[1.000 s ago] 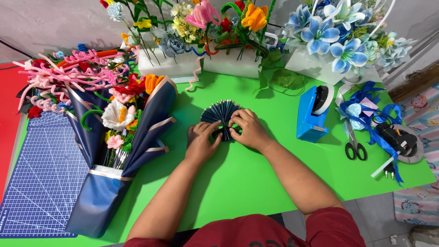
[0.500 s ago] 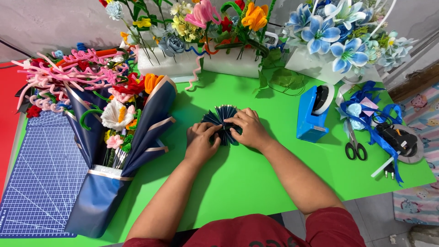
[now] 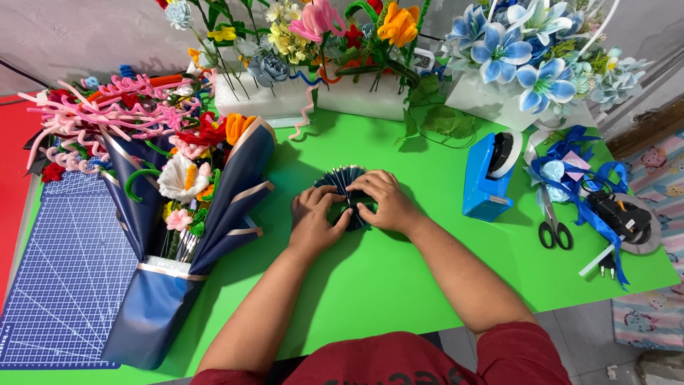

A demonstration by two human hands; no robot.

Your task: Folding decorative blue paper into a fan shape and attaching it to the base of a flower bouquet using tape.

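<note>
A dark blue pleated paper fan lies on the green table in the middle. My left hand presses on its left side with fingers bent over the folds. My right hand pinches the folds from the right and top. Most of the fan is hidden under both hands; only its upper pleats show.
A bouquet wrapped in navy paper lies to the left, beside a blue cutting mat. Flower arrangements in white blocks line the far edge. A blue tape dispenser, scissors, blue ribbon and a glue gun sit right.
The fan spread wider a second ago; now both hands have closed in over it and squeezed the pleats together, covering more of it.
</note>
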